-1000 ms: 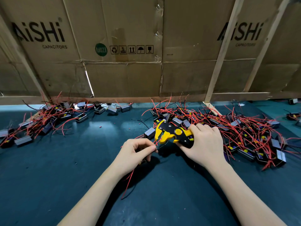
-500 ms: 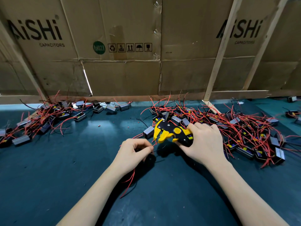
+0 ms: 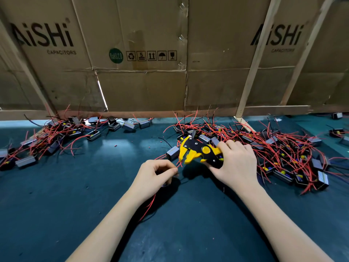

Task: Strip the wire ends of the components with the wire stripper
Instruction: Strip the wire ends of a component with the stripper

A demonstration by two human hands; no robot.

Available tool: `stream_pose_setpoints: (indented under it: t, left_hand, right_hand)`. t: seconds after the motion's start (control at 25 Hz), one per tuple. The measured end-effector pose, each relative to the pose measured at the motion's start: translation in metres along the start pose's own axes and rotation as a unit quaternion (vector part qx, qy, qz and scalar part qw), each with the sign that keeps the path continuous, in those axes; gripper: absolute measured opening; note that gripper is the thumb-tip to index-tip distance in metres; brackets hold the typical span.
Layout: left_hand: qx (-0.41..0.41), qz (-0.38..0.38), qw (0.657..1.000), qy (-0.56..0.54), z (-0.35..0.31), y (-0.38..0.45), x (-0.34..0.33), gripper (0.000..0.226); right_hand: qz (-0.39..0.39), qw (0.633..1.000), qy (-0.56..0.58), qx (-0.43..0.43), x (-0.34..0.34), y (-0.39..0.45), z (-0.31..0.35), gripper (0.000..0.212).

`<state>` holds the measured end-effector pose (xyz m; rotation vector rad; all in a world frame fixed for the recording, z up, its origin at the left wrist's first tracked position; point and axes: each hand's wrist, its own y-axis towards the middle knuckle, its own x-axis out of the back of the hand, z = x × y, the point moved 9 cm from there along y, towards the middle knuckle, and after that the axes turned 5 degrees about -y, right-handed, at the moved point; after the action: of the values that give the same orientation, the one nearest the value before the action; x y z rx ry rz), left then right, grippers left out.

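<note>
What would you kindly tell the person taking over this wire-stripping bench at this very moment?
Right hand grips the wire stripper, jaws pointing left.
Left hand pinches a red wire, its tip right at the stripper's jaws; whether it is inside them I cannot tell. More red wire trails below that hand.
One pile of components lies right on the green mat, another pile far left. Which pile is finished cannot be told.
Left to do: strip this end, then continue through the components.
</note>
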<state>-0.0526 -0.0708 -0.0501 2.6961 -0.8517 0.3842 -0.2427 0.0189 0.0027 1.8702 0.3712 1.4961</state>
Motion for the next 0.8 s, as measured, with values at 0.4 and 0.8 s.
stream_pose_setpoints:
  t: [0.4, 0.8]
  left_hand:
    - [-0.040, -0.016, 0.995, -0.090, -0.014, 0.002, 0.008, 0.053]
    - [-0.017, -0.380, 0.922, 0.079, 0.007, -0.007, 0.145, 0.046]
  right_hand:
    - [0.016, 0.996, 0.037, -0.082, -0.006, 0.001, -0.029, 0.053]
    - [0.016, 0.994, 0.050, -0.093, -0.003, 0.001, -0.031, 0.051]
